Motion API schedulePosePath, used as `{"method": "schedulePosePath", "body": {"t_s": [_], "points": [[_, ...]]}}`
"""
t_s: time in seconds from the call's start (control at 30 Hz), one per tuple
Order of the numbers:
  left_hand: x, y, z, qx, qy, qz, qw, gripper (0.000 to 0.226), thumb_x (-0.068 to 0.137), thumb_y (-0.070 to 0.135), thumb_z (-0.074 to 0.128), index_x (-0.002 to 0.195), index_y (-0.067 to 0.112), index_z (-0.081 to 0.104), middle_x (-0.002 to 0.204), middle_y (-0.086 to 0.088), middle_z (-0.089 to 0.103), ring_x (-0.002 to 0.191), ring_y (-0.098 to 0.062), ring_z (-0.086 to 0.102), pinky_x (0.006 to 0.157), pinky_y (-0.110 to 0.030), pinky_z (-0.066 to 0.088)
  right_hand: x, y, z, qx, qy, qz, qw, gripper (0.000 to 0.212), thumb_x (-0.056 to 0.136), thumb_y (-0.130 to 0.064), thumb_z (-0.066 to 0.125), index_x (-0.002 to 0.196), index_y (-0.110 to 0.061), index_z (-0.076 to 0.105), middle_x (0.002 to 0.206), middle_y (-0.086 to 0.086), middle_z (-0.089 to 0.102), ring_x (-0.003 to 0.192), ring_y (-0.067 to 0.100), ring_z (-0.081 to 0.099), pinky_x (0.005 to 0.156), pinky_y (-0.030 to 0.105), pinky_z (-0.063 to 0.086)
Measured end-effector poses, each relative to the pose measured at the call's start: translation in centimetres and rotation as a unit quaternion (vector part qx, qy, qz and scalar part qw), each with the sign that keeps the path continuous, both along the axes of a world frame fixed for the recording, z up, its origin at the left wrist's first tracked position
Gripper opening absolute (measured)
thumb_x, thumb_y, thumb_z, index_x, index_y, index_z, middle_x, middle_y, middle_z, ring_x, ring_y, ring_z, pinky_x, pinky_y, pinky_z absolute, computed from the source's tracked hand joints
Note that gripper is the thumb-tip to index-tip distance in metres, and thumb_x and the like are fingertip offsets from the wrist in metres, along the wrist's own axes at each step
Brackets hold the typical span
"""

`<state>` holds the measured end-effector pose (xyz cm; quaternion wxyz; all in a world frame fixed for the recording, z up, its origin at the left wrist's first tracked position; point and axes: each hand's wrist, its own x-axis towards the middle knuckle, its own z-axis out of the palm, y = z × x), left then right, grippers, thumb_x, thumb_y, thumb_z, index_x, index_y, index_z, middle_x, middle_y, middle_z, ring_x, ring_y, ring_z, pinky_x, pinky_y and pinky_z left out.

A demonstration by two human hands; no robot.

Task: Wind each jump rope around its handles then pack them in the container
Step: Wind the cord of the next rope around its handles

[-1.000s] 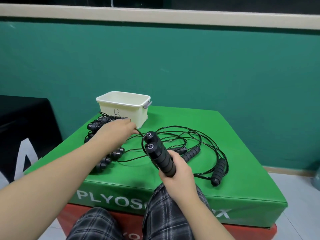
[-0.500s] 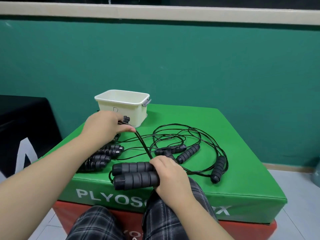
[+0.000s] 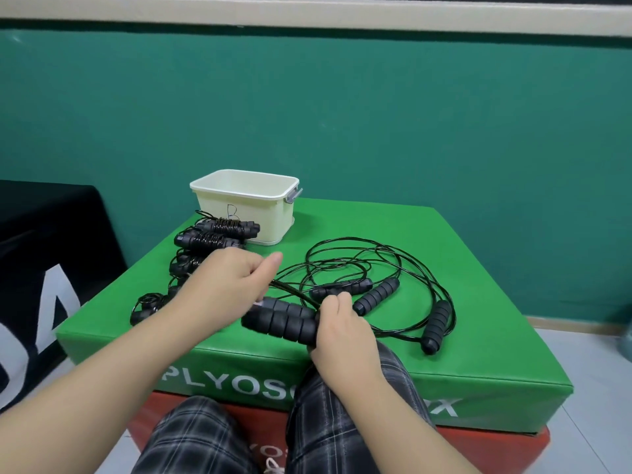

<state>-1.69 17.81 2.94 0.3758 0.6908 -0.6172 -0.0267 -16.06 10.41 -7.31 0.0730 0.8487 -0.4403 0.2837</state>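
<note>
My right hand (image 3: 342, 331) grips two black foam handles (image 3: 278, 319) held side by side, lying level and pointing left. My left hand (image 3: 232, 283) is just above their left end and pinches the black cord (image 3: 290, 290) that runs from them. Loose cord loops (image 3: 369, 260) and other unwound handles (image 3: 376, 295) (image 3: 436, 325) lie on the green box to the right. Several wound ropes (image 3: 213, 234) lie in a row at the left, partly hidden by my left arm. The cream container (image 3: 246, 203) stands behind them with nothing showing above its rim.
The green plyo box (image 3: 461, 354) sits on a red one (image 3: 444, 446), with a teal wall behind. A black box (image 3: 44, 254) stands to the left. My knees in plaid trousers (image 3: 328, 415) are against the front edge. Grey floor lies to the right.
The handles went from upright to level in my right hand. My left hand came back from near the container with the cord and now sits over the handles' left end.
</note>
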Motion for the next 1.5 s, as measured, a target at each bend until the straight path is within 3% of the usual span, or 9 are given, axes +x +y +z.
{"method": "schedulePosePath", "body": {"t_s": [0.17, 0.3, 0.63, 0.8, 0.93, 1.03, 1.23, 1.37, 1.5], "points": [[-1.6, 0.7, -2.6, 0.027, 0.013, -0.041, 0.999, 0.055, 0.095, 0.038, 0.045, 0.047, 0.012, 0.048, 0.036, 0.004, 0.035, 0.038, -0.009, 0.033, 0.047, -0.032, 0.032, 0.6, -0.9, 0.2, 0.070, -0.022, -0.046, 0.996, 0.069, 0.049, -0.023, 0.088, 0.093, -0.011, 0.037, 0.091, 0.008, 0.052, 0.056, 0.022, 0.060, 0.044, 0.026, 0.029], [-3.6, 0.2, -5.3, 0.022, -0.010, -0.068, 0.997, 0.053, 0.090, 0.044, 0.039, 0.054, 0.005, 0.041, 0.044, 0.002, 0.035, 0.045, -0.011, 0.033, 0.054, -0.039, 0.033, 1.1, -1.5, 1.0, 0.146, -0.016, -0.065, 0.987, 0.032, 0.091, -0.018, 0.053, 0.113, -0.010, 0.031, 0.118, 0.010, 0.040, 0.094, 0.028, 0.063, 0.064, 0.034, 0.040], [-4.1, 0.1, -12.7, 0.076, 0.102, -0.108, 0.986, 0.037, 0.098, 0.042, 0.034, 0.068, 0.020, 0.040, 0.056, 0.017, 0.047, 0.055, -0.006, 0.040, 0.060, -0.029, 0.034, 0.3, -1.1, 1.4, 0.277, -0.216, -0.022, 0.936, 0.042, 0.084, -0.030, 0.069, 0.100, -0.019, 0.031, 0.112, 0.004, 0.046, 0.097, 0.030, 0.055, 0.070, 0.034, 0.038], [-2.8, -0.6, -12.3, 0.106, 0.217, -0.141, 0.960, 0.035, 0.098, 0.036, 0.040, 0.066, 0.038, 0.053, 0.051, 0.012, 0.040, 0.049, -0.003, 0.035, 0.050, -0.019, 0.033, -0.6, -1.0, 1.7, 0.336, -0.305, 0.024, 0.891, 0.045, 0.077, -0.027, 0.074, 0.096, -0.022, 0.033, 0.089, -0.004, 0.053, 0.075, 0.015, 0.053, 0.058, 0.029, 0.036], [-2.1, -1.4, -11.2, 0.075, 0.306, -0.173, 0.933, 0.019, 0.082, 0.027, 0.049, 0.071, 0.014, 0.057, 0.054, 0.007, 0.053, 0.053, -0.003, 0.048, 0.054, -0.016, 0.041, -0.6, -1.2, 1.6, 0.383, -0.345, 0.038, 0.856, 0.044, 0.073, -0.022, 0.075, 0.096, -0.018, 0.038, 0.082, -0.004, 0.057, 0.065, 0.009, 0.052, 0.054, 0.025, 0.039], [-1.4, -1.9, -10.5, 0.043, 0.246, -0.156, 0.956, 0.019, 0.086, 0.033, 0.057, 0.070, 0.021, 0.060, 0.054, 0.010, 0.052, 0.051, 0.000, 0.043, 0.051, -0.014, 0.035, 0.1, -1.3, 1.2, 0.438, -0.405, 0.043, 0.802, 0.046, 0.062, -0.012, 0.074, 0.097, -0.013, 0.044, 0.086, 0.011, 0.066, 0.061, 0.018, 0.057, 0.058, 0.036, 0.052], [0.0, -2.9, -10.8, 0.003, 0.061, -0.087, 0.994, 0.032, 0.077, 0.060, 0.040, 0.079, 0.029, 0.049, 0.056, 0.008, 0.045, 0.053, -0.008, 0.036, 0.056, -0.036, 0.033, -0.2, -1.2, 1.7, 0.531, -0.442, 0.124, 0.712, 0.048, 0.067, -0.002, 0.073, 0.109, 0.007, 0.051, 0.074, 0.009, 0.062, 0.056, 0.018, 0.061, 0.052, 0.030, 0.050], [-0.7, -3.6, -11.3, 0.001, 0.144, -0.106, 0.984, 0.035, 0.076, 0.060, 0.040, 0.080, 0.026, 0.042, 0.052, 0.013, 0.041, 0.050, -0.007, 0.030, 0.052, -0.027, 0.025, -1.1, -1.1, 2.0, 0.557, -0.453, 0.152, 0.680, 0.034, 0.078, 0.001, 0.071, 0.107, 0.004, 0.053, 0.072, 0.008, 0.065, 0.057, 0.019, 0.063, 0.054, 0.031, 0.054], [-1.4, -4.1, -12.1, 0.021, 0.257, -0.125, 0.958, 0.056, 0.075, 0.074, 0.041, 0.097, 0.023, 0.050, 0.064, 0.017, 0.053, 0.058, -0.003, 0.042, 0.057, -0.031, 0.039, -1.9, -0.9, 2.0, 0.569, -0.443, 0.185, 0.668, 0.026, 0.085, -0.005, 0.067, 0.108, 0.005, 0.059, 0.069, 0.006, 0.066, 0.059, 0.020, 0.064, 0.052, 0.029, 0.053]]}}
